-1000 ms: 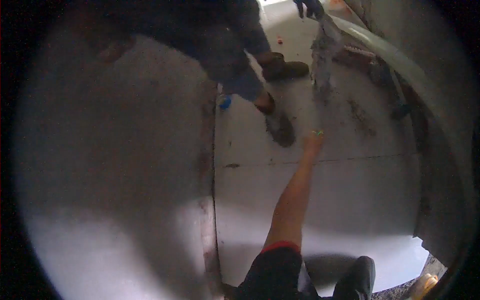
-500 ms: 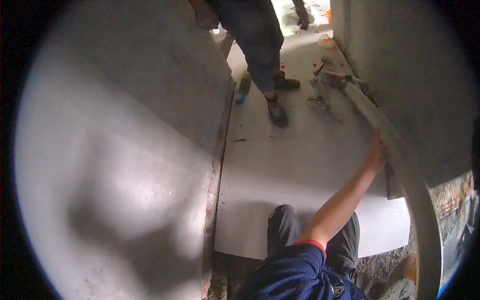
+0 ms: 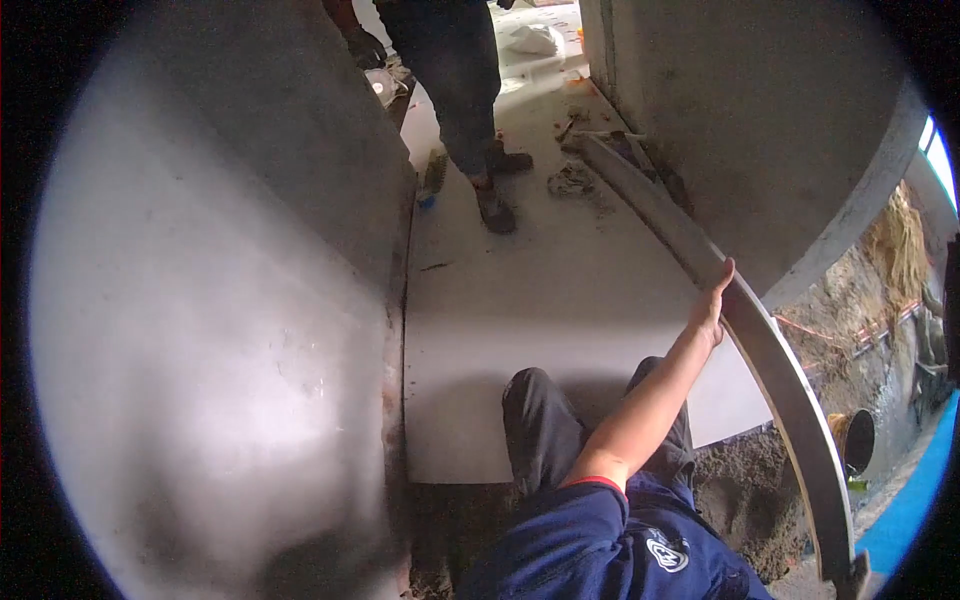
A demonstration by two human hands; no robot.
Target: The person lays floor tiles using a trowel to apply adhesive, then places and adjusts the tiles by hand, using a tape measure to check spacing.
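Observation:
My left hand (image 3: pixel 714 308) reaches across my knees to the right and grips a long, narrow grey board (image 3: pixel 762 340) by its left edge. One digit points up along the board, while the other fingers are partly hidden against it. The fisheye view bends the board into a curve. It runs from the floor beside the right wall, past my hand, to the lower right. A small lump (image 3: pixel 855 575) shows at its near end, too unclear to name. My right hand is not visible.
Smooth grey walls stand left (image 3: pixel 250 300) and right (image 3: pixel 760 130) of a pale floor panel (image 3: pixel 480 330). Ahead stands another person (image 3: pixel 450 90). A brush (image 3: pixel 434 172) and rubble (image 3: pixel 572 180) lie on the floor. Right are loose soil (image 3: pixel 745 490) and a round pipe opening (image 3: pixel 855 440).
My view has swung right, showing more soil and the pipe. The board now sits away from the right wall's lower edge at its near part, with my left hand still on it.

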